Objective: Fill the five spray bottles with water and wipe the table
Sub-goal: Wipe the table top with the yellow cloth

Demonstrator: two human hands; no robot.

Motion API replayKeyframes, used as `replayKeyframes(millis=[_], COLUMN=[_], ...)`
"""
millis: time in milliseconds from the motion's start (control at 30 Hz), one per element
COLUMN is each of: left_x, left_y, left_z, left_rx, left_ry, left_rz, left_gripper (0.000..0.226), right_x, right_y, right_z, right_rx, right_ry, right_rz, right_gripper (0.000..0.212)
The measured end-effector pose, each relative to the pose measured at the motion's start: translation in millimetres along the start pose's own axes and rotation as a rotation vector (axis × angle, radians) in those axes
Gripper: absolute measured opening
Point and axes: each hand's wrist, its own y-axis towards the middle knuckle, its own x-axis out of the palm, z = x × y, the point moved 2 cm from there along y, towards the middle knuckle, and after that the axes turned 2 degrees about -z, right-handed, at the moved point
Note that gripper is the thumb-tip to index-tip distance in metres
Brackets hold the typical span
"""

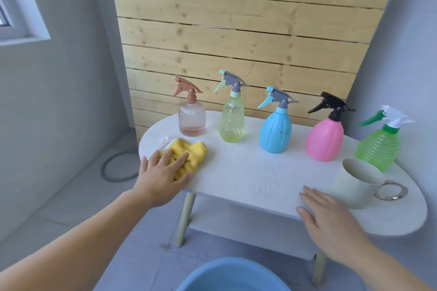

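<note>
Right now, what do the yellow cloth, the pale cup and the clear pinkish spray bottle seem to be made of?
Crumpled yellow cloth: soft, fuzzy fabric, probably microfibre; it bunches in folds.
Pale cream cup: matte, likely plastic or enamel; its ring handle shines like metal.
Clear pinkish ribbed spray bottle: glossy transparent plastic, probably; you can see through it.

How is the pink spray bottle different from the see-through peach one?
The pink bottle is solid-coloured, so you cannot see inside; the peach bottle is see-through. The pink bottle has a black sprayer, the peach bottle a brownish-peach one. The pink bottle is egg-shaped; the peach bottle has straighter sides. Both stand upright on the white table, nozzles pointing left.
</note>
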Motion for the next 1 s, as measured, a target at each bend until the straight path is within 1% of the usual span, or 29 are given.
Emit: replayKeyframes(millis=[133,200,267,367,433,500,633,700,800,933,967,1000], left_x=[7.7,11.4,11.5,3.3,-2.5,-3.2,2.3,7.5,16.7,27.0,29.2,31.3], left_y=[6.8,9.9,13.4,21.8,30.4,38.1,43.9,41.7,37.0,28.9,26.8,25.3], left_z=[25.3,41.1,51.5,43.5,27.3,10.1,11.0,28.8,68.8,134.2,150.2,163.6], left_rx=[0.115,0.195,0.239,0.162,0.084,0.038,0.105,0.146,0.205,0.271,0.286,0.306], left_ry=[0.009,0.02,0.055,0.105,0.151,0.148,-0.029,-0.065,-0.088,-0.088,-0.085,-0.075], left_rz=[0.02,0.017,0.021,0.072,0.097,0.099,0.114,0.125,0.116,0.063,0.056,0.055], left_gripper=[0.09,0.087,0.083,0.063,0.053,0.053,0.06,0.058,0.051,0.033,0.031,0.036], right_x=[3.1,1.1,-1.0,3.3,9.7,16.0,21.7,23.2,23.7,19.7,18.4,16.6], right_y=[3.5,5.5,8.4,10.1,8.7,6.6,3.5,1.2,1.9,3.0,2.4,2.3], right_z=[1.2,0.1,1.7,6.4,9.8,12.9,16.5,17.2,19.8,18.5,18.5,18.4], right_rx=[0.012,0.028,0.033,0.005,-0.021,-0.061,-0.097,-0.082,-0.081,-0.113,-0.115,-0.119], right_ry=[-0.046,-0.044,-0.041,-0.033,-0.035,-0.011,-0.02,-0.051,-0.053,-0.003,0.005,0.015], right_rz=[0.051,0.068,0.109,0.163,0.178,0.169,0.111,0.069,0.05,0.03,0.018,0.017], right_gripper=[0.049,0.046,0.041,0.034,0.039,0.048,0.056,0.058,0.063,0.078,0.081,0.082])
